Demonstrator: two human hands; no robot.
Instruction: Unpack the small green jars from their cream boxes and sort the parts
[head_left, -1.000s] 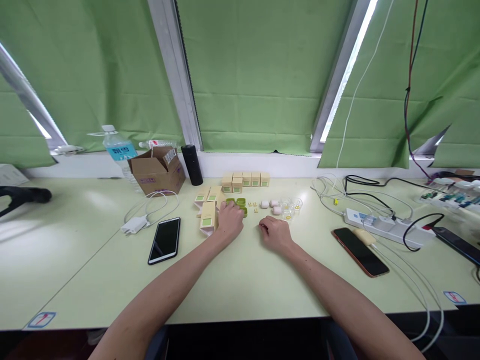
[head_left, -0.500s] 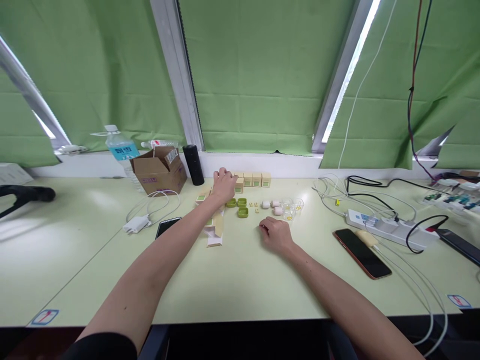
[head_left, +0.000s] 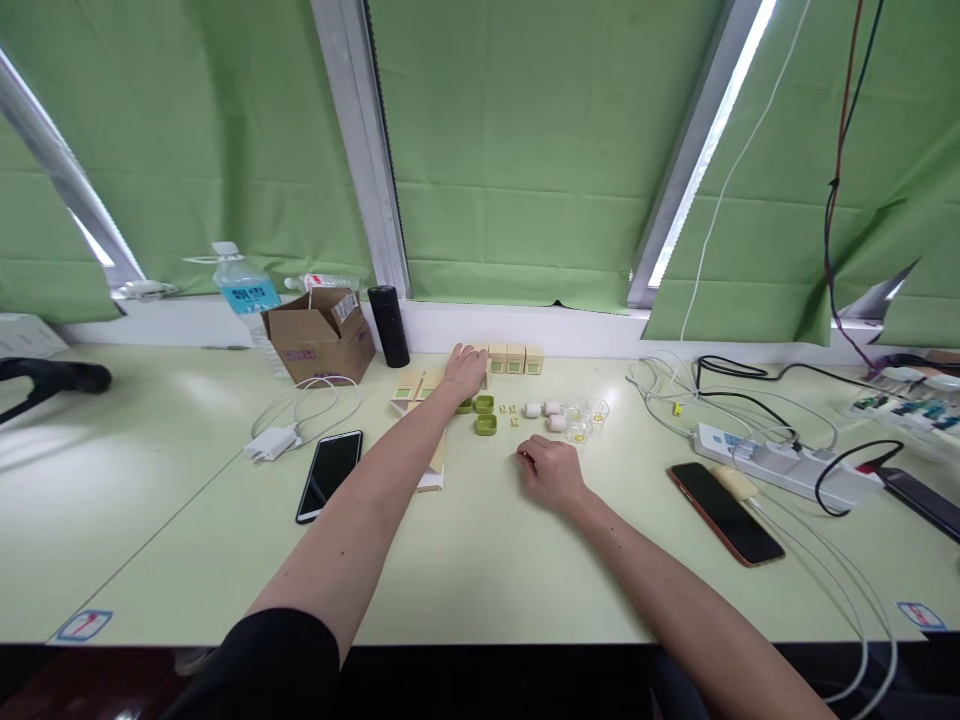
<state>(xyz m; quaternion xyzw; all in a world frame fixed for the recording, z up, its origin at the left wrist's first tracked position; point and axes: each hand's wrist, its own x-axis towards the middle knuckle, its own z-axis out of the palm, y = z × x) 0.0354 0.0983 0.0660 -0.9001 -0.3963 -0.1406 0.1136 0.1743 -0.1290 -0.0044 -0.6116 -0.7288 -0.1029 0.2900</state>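
Cardboard box (head_left: 319,345), flaps open

Row of small boxes (head_left: 514,358) at the far edge of the counter (head_left: 480,560); trays (head_left: 485,415) just near of it. Cardboard box (head_left: 319,337) far left, phone (head_left: 330,474) nearer; power strip (head_left: 780,462) right.
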